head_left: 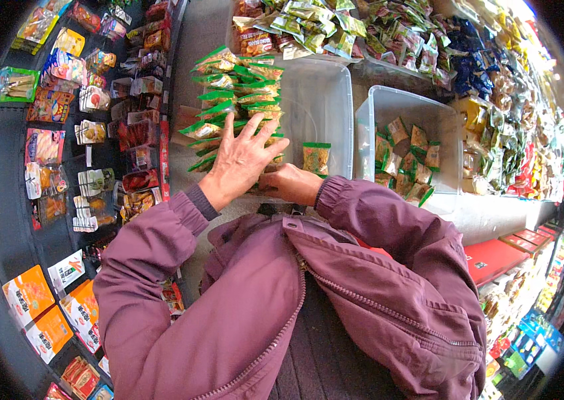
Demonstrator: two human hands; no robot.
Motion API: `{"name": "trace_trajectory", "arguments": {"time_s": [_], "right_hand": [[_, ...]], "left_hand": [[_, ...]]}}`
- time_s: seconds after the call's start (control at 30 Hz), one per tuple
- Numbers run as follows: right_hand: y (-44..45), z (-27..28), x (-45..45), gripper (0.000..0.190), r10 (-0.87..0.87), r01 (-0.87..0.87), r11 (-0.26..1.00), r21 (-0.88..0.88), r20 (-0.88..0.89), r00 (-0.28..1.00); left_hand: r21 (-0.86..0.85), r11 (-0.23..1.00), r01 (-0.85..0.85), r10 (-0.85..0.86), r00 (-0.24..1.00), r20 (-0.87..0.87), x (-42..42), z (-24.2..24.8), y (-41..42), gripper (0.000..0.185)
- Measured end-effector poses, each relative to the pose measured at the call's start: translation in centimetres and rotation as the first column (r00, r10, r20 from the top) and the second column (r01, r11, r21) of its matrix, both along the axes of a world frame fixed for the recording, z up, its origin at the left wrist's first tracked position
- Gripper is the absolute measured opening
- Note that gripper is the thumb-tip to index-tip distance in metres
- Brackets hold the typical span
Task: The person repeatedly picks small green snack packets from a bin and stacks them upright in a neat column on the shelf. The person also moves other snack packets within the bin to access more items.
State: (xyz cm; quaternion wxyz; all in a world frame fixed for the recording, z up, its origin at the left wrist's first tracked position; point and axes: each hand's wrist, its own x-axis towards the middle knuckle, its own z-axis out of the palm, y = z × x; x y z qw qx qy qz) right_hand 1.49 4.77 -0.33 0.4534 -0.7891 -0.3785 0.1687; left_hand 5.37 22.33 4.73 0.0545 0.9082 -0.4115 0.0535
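Observation:
Rows of small snack packets with green edges (217, 80) stand stacked at the left part of a clear plastic bin (317, 85). My left hand (243, 152) lies on these packets, fingers spread, palm down. Close beside it, my right hand (289, 183) has its fingers curled at the near end of the rows; whether it holds a packet is hidden. One loose green-edged packet (317, 158) lies in the bin to the right of the rows. A second clear bin (414, 102) to the right contains several scattered packets of the same look (398, 130).
Shelves of hanging packaged snacks (44, 105) run along the left. Beyond the bins are heaps of green and white packets (312, 25) and purple-green packets (407, 45). Blue packets (469, 55) lie at the upper right, and a red box (496, 260) at the lower right.

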Motion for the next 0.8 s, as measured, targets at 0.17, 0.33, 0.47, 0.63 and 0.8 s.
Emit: {"name": "trace_trajectory", "arguments": {"time_s": [0.17,0.33,0.47,0.63,0.8], "right_hand": [[0.9,-0.4,-0.1,0.026,0.057,-0.055,0.998,-0.017,0.118,0.991],[1.8,-2.4,0.6,0.021,0.087,-0.017,0.972,-0.236,0.288,0.954],[2.7,-8.0,1.2,0.019,-0.047,0.145,0.980,-0.137,0.549,0.834],[2.1,-3.9,1.2,0.025,0.054,0.040,0.941,-0.335,0.265,0.963],[1.1,-0.6,0.5,0.026,-0.008,0.040,0.948,-0.317,0.102,0.995]], "left_hand": [[-0.069,0.998,0.001,-0.001,1.000,0.009,0.2,-0.5,0.6,0.035],[-0.083,0.996,0.008,-0.006,1.000,0.031,0.2,-0.6,0.4,0.034],[-0.102,0.995,0.021,-0.016,0.999,0.048,0.5,-0.6,-0.1,0.034],[-0.118,0.993,0.010,-0.002,0.998,0.062,0.3,-0.8,0.4,0.039],[-0.090,0.996,0.003,0.001,0.999,0.035,0.2,-1.0,0.4,0.042]]}}
